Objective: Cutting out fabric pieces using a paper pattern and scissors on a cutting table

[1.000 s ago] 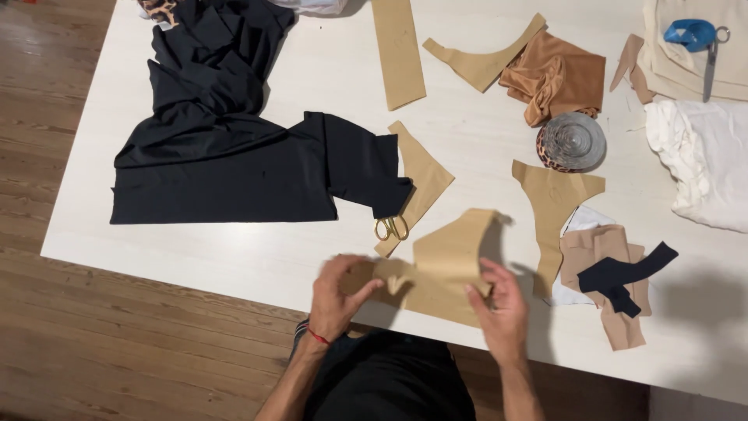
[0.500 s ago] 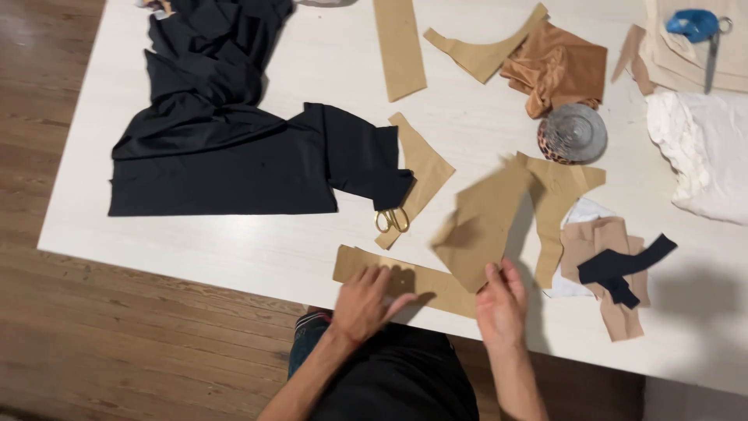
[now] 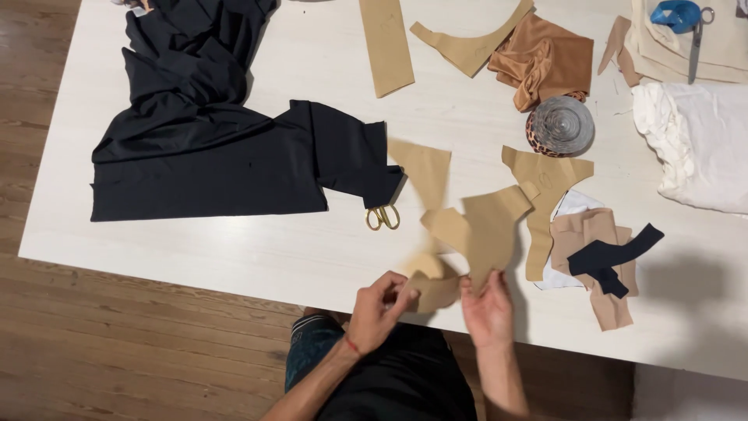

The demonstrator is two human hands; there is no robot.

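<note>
Both hands' grips pinch tan paper pattern.

Sewing workroom: table strewn with fabric (paper patterns, scissors).

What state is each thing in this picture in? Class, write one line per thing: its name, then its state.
Left hand: pinching the tan paper piece.
Right hand: gripping the same piece.
Tan paper piece: lifted off the table, curled.
Black fabric: spread out, rumpled at the top.
Gold-handled scissors: lying flat, blades hidden under the fabric.
Tape roll: wound, lying flat.
White cloth: crumpled.
Brown fabric: bunched.
</note>
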